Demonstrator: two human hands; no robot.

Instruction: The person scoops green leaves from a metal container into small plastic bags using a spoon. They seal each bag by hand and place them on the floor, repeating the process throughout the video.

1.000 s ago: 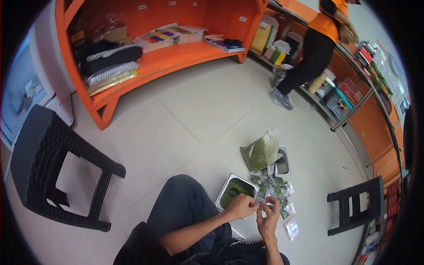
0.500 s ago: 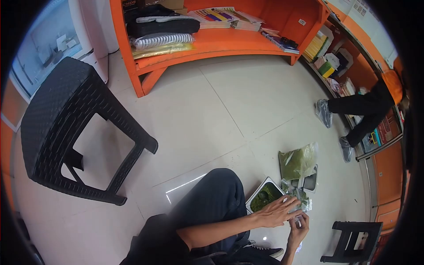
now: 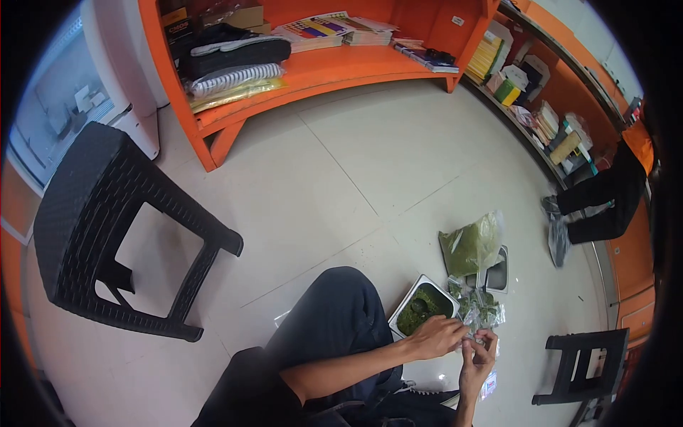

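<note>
My left hand [image 3: 435,336] reaches in beside the metal container, its fingers closed at the edge of a small clear plastic bag [image 3: 467,336]. From below, my right hand [image 3: 478,359] pinches the same bag between thumb and fingers; most of it is hidden by the hands. Just left of them stands a steel container [image 3: 399,322] of loose green material, with a dark round scoop or cup [image 3: 420,306] in it. Several small clear bags with green contents [image 3: 480,304] lie beyond my hands. Behind them a large clear bag of green powder [image 3: 466,250] stands upright.
A second steel container [image 3: 499,274] sits behind the large bag. Black stools stand at left [image 3: 107,213] and right [image 3: 583,363]. A person in dark trousers [image 3: 601,203] is by the right shelves. An orange shelf unit [image 3: 320,67] is at the back.
My hands have drawn closer together, and the left fingers have curled in around the small bag. The view has shifted slightly. The other person's feet have moved.
</note>
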